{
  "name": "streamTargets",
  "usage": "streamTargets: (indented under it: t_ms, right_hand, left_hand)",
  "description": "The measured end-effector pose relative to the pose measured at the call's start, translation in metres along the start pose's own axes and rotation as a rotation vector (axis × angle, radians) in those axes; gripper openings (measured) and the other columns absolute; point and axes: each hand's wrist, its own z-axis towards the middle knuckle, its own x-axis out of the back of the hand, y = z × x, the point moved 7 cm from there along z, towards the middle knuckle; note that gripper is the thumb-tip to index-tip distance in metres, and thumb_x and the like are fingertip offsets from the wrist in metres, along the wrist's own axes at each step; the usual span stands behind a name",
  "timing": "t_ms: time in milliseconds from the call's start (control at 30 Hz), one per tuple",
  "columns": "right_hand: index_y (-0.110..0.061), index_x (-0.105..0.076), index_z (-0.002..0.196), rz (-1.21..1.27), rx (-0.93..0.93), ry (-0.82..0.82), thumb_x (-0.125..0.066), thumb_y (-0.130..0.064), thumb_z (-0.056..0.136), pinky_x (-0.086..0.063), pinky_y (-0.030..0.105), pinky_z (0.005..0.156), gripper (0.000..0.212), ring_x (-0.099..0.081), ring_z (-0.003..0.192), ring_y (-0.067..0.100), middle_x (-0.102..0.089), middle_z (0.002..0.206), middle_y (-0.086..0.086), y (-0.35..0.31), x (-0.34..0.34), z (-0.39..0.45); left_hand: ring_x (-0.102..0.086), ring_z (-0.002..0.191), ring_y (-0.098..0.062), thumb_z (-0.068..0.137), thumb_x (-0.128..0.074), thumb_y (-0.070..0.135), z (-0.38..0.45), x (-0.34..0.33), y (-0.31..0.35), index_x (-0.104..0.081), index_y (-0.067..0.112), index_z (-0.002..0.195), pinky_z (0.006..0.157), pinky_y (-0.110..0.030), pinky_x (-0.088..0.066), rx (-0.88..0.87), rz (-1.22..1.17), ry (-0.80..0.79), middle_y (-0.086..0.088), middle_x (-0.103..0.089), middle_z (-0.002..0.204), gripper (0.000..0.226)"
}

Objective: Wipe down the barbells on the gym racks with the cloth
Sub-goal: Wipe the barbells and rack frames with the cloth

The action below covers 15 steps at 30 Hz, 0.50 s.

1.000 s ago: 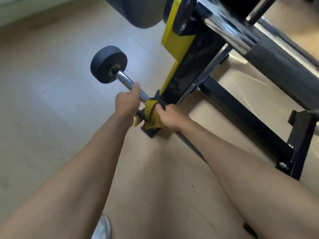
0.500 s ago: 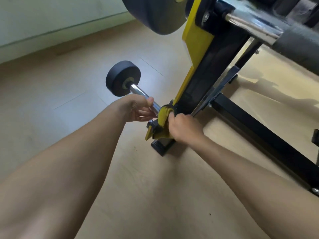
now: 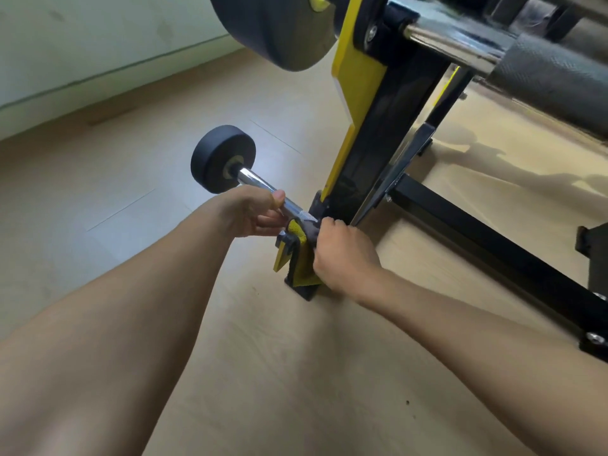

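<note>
I see my left hand (image 3: 250, 212) curled round the chrome shaft of the lowest barbell (image 3: 263, 185), its grip clamped on the bar between the small black end weight (image 3: 218, 158) and the rack's upright, thumb lying along the top of the shaft. The barbell sits low on the rack (image 3: 371, 139), just above the wooden floor (image 3: 296, 373), with its weighted end sticking out to the left past the black and yellow upright. My right hand (image 3: 342, 255) is close beside the left, at the point where the shaft meets the upright, its grip closed on the yellow cloth (image 3: 301, 258); the fingers bunch the cloth against the bar and the rack's lower bracket, and a yellow and grey fold hangs down toward the rack's foot. I cannot tell how far the cloth wraps round the shaft, since the hand covers it. Higher on the rack a second barbell (image 3: 460, 44) rests across the frame, with a large dark weight (image 3: 273, 28) at its near end and a knurled dark sleeve running off to the right. A black base rail (image 3: 493, 245) of the rack runs along the floor to the right.
</note>
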Motion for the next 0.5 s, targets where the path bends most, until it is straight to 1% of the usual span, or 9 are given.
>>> streamTargets:
  t_ms: [67, 100, 167, 233, 300, 367, 400, 433, 500]
  right_hand:
    - [-0.015, -0.051, 0.09, 0.157, -0.021, -0.178, -0.028, -0.038, 0.107, -0.041, 0.027, 0.059, 0.037, -0.062, 0.08, 0.024, -0.053, 0.073, -0.001, 0.005, 0.003, 0.019]
    - [-0.013, -0.054, 0.091, 0.209, -0.017, -0.258, -0.023, -0.038, 0.107, -0.041, 0.028, 0.06, 0.044, -0.061, 0.08, 0.025, -0.056, 0.075, 0.003, 0.005, 0.004, 0.024]
    - [-0.011, -0.055, 0.117, 0.106, 0.062, -0.292, -0.024, -0.034, 0.108, -0.047, 0.031, 0.063, 0.04, -0.06, 0.084, 0.025, -0.058, 0.088, 0.007, 0.004, 0.002, 0.028]
    - [-0.015, -0.048, 0.117, -0.019, 0.103, -0.188, -0.03, -0.035, 0.107, -0.044, 0.028, 0.059, 0.028, -0.058, 0.078, 0.02, -0.056, 0.092, 0.005, 0.006, -0.002, 0.017]
    - [-0.016, -0.045, 0.118, -0.046, 0.107, -0.021, -0.039, -0.028, 0.105, -0.046, 0.027, 0.061, 0.019, -0.058, 0.083, 0.02, -0.057, 0.101, 0.005, 0.008, -0.001, -0.01]
    - [-0.015, -0.041, 0.128, -0.196, 0.148, 0.083, -0.044, -0.021, 0.101, -0.047, 0.029, 0.068, 0.028, -0.058, 0.092, 0.022, -0.056, 0.11, 0.007, 0.011, -0.004, -0.033]
    - [-0.014, -0.042, 0.127, -0.174, 0.132, 0.097, -0.044, -0.025, 0.101, -0.045, 0.03, 0.068, 0.028, -0.058, 0.094, 0.025, -0.056, 0.111, 0.007, 0.018, -0.003, -0.036]
    - [-0.014, -0.047, 0.121, -0.087, 0.096, 0.044, -0.045, -0.032, 0.101, -0.042, 0.03, 0.066, 0.027, -0.06, 0.094, 0.027, -0.059, 0.107, 0.007, 0.027, 0.0, -0.035]
    - [-0.011, -0.057, 0.103, 0.255, -0.007, -0.258, -0.048, -0.051, 0.098, -0.045, 0.028, 0.057, 0.042, -0.067, 0.081, 0.028, -0.065, 0.087, 0.005, 0.048, -0.01, -0.019]
  left_hand:
    - [-0.072, 0.084, -0.021, 0.105, -0.041, 0.034, 0.0, -0.001, 0.0, -0.057, 0.007, 0.099, 0.064, -0.029, -0.054, 0.004, -0.005, -0.004, -0.015, -0.074, 0.098, 0.032]
    - [-0.072, 0.086, -0.022, 0.105, -0.041, 0.034, 0.0, -0.002, 0.0, -0.057, 0.007, 0.098, 0.064, -0.03, -0.053, 0.006, -0.014, -0.009, -0.016, -0.073, 0.1, 0.032]
    - [-0.07, 0.086, -0.021, 0.105, -0.039, 0.035, -0.001, -0.003, -0.001, -0.059, 0.007, 0.097, 0.065, -0.031, -0.052, 0.016, -0.016, -0.021, -0.015, -0.073, 0.099, 0.035]
    - [-0.069, 0.083, -0.021, 0.106, -0.038, 0.036, -0.002, -0.005, -0.003, -0.059, 0.006, 0.096, 0.065, -0.031, -0.052, 0.029, -0.016, -0.017, -0.013, -0.072, 0.095, 0.038]
    - [-0.069, 0.081, -0.022, 0.105, -0.04, 0.037, -0.002, -0.006, -0.004, -0.058, 0.003, 0.097, 0.063, -0.03, -0.052, 0.052, -0.048, 0.006, -0.013, -0.071, 0.092, 0.039]
    - [-0.07, 0.082, -0.022, 0.104, -0.043, 0.037, -0.002, -0.006, -0.006, -0.056, 0.003, 0.096, 0.063, -0.029, -0.051, 0.059, -0.078, 0.025, -0.013, -0.072, 0.093, 0.037]
    - [-0.07, 0.086, -0.022, 0.104, -0.043, 0.037, -0.003, -0.006, -0.006, -0.054, 0.004, 0.094, 0.064, -0.028, -0.051, 0.056, -0.079, 0.036, -0.013, -0.072, 0.096, 0.036]
    - [-0.07, 0.091, -0.022, 0.104, -0.044, 0.038, -0.003, -0.007, -0.007, -0.053, 0.006, 0.094, 0.068, -0.029, -0.051, 0.052, -0.077, 0.048, -0.013, -0.072, 0.099, 0.035]
    - [-0.07, 0.098, -0.023, 0.103, -0.043, 0.04, -0.002, -0.008, -0.008, -0.053, 0.007, 0.095, 0.071, -0.03, -0.049, 0.04, -0.082, 0.08, -0.013, -0.072, 0.105, 0.035]
